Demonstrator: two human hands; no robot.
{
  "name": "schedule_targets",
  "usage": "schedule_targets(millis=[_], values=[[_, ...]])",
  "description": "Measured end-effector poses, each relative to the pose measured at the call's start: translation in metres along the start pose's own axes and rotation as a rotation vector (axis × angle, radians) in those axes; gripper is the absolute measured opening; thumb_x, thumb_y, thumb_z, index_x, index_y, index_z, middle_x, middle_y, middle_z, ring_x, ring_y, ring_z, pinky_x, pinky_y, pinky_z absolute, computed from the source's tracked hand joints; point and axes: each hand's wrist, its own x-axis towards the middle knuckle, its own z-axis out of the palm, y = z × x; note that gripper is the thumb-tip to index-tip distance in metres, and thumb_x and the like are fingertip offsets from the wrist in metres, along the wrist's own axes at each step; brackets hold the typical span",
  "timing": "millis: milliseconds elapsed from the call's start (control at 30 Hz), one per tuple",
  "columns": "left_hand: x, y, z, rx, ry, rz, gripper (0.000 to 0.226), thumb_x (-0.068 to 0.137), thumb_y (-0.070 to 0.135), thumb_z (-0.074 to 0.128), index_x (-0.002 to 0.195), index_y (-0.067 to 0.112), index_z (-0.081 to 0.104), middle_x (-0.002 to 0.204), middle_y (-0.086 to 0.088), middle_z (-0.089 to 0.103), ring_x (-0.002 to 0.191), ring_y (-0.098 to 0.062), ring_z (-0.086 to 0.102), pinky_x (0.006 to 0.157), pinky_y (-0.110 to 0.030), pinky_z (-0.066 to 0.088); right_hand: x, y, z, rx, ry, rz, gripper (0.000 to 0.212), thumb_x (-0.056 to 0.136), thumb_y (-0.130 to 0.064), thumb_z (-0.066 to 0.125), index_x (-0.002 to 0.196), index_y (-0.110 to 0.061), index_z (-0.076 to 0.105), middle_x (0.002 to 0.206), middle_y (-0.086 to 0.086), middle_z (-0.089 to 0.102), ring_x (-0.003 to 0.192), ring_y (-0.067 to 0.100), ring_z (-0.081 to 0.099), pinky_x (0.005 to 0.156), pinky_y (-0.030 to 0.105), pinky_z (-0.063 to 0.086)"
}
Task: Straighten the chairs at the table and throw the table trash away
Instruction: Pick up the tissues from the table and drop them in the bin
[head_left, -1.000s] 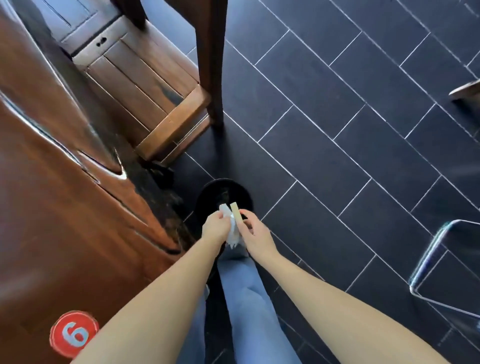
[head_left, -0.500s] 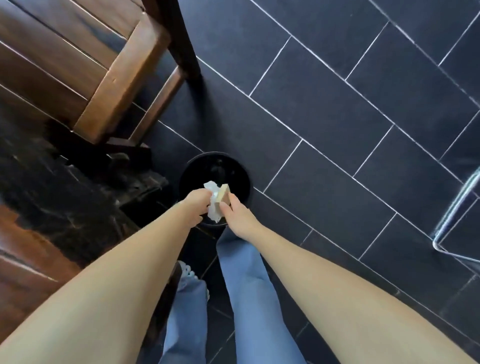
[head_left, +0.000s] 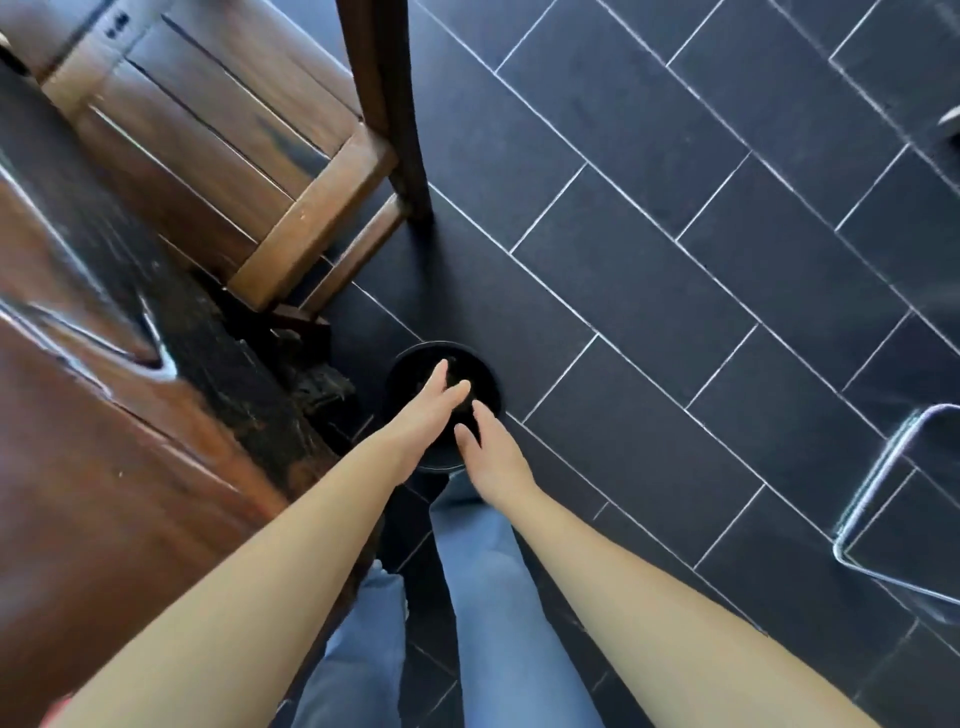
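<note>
1. Dark slate-tile floor (head_left: 675, 312) with pale grout. A black round bin (head_left: 496, 384) stands on it, just off the table's (head_left: 104, 493) rough edge and in front of the person's legs.
2. Left hand (head_left: 421, 415): flat, fingers straight and close together, over the bin's mouth, holding nothing. Right hand (head_left: 493, 452): also unfolded and empty, at the bin's near rim, just beside the left.
3. Table trash: none in either hand. The bin's inside is too dark to tell what lies there. The throwing-away step looks done.
4. Likely next: the wooden chair (head_left: 208, 156). It lies ahead and left of both hands, its seat reaching to the table edge at a slant. The left hand is nearer.
5. Room: open tiles ahead and to the right. A clear chair (head_left: 877, 478) sits well apart on the right. The bin stands near the wooden chair's leg, so a careless slide could knock it.
</note>
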Motion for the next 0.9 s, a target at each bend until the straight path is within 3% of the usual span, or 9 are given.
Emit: schedule_targets(millis=[267,400,467,533,633,700,767,900], values=[[-0.159,0.015,-0.043,-0.185,0.275,0.316,0.056,0.099,0.037,0.035,0.147,0.037,0.008,0.154,0.013,0.015,0.14,-0.009,0.017,0.104,-0.023,0.017,-0.095,-0.098,0.004,-0.12,0.164,-0.317,0.052,0.1,-0.035,0.039,0.149,-0.025,0.027,0.154,-0.008,0.032,0.14,0.008,0.028,0.112,0.027,0.024],[-0.222,-0.01,-0.081,-0.054,0.499,0.452,0.058,0.098,0.032,0.038,0.147,0.029,0.007,0.157,0.007,0.001,0.144,-0.011,0.0,0.118,-0.036,0.002,-0.142,-0.148,0.036,-0.279,0.198,-0.539,0.054,0.099,-0.033,0.042,0.149,-0.02,0.027,0.155,-0.004,0.031,0.142,0.008,0.025,0.116,0.022,0.016],[-0.246,-0.027,-0.109,-0.033,0.571,0.436,0.06,0.098,0.034,0.039,0.147,0.027,0.007,0.158,0.004,-0.002,0.144,-0.015,-0.006,0.118,-0.038,-0.001,-0.163,-0.17,0.061,-0.408,0.156,-0.61,0.065,0.096,-0.054,0.027,0.15,-0.019,0.024,0.156,-0.003,0.027,0.144,0.009,0.021,0.117,0.02,0.01],[-0.27,-0.045,-0.139,-0.035,0.623,0.434,0.061,0.097,0.037,0.037,0.147,0.028,0.004,0.158,0.004,-0.004,0.144,-0.015,-0.008,0.118,-0.04,-0.002,-0.179,-0.187,0.089,-0.498,0.105,-0.682,0.095,0.076,-0.077,-0.002,0.151,-0.022,0.018,0.158,-0.004,0.022,0.145,0.008,0.017,0.114,0.015,0.003],[-0.313,-0.076,-0.184,0.021,0.74,0.485,0.061,0.097,0.041,0.034,0.146,0.032,-0.002,0.157,0.008,-0.006,0.144,-0.012,-0.01,0.116,-0.04,-0.006,-0.198,-0.213,0.135,-0.593,0.035,-0.751,0.114,0.06,-0.088,-0.015,0.151,-0.027,0.013,0.159,-0.008,0.015,0.146,0.006,0.014,0.116,0.019,0.007],[-0.339,-0.097,-0.215,0.027,0.823,0.503,0.061,0.097,0.04,0.034,0.146,0.033,-0.002,0.157,0.01,-0.007,0.143,-0.01,-0.012,0.115,-0.039,-0.008,-0.21,-0.236,0.167,-0.652,0.014,-0.825,0.093,0.078,-0.08,0.003,0.152,-0.025,0.013,0.16,-0.007,0.015,0.146,0.008,0.013,0.116,0.02,0.009],[-0.362,-0.117,-0.245,-0.006,0.881,0.511,0.062,0.097,0.039,0.035,0.146,0.032,-0.001,0.155,0.013,-0.006,0.143,-0.01,-0.012,0.117,-0.039,-0.005,-0.218,-0.261,0.198,-0.73,-0.007,-0.898,0.065,0.097,-0.053,0.026,0.152,-0.021,0.013,0.16,-0.005,0.017,0.146,0.008,0.013,0.114,0.016,0.005],[-0.39,-0.15,-0.307,-0.139,0.941,0.523,0.064,0.094,0.044,0.04,0.147,0.034,0.004,0.157,0.008,0.006,0.145,-0.014,0.004,0.118,-0.043,0.013,-0.228,-0.3,0.254,-0.781,-0.04,-1.0,0.089,0.081,-0.07,0.0,0.151,-0.018,0.018,0.158,-0.003,0.021,0.146,0.01,0.016,0.112,0.015,0.006]])
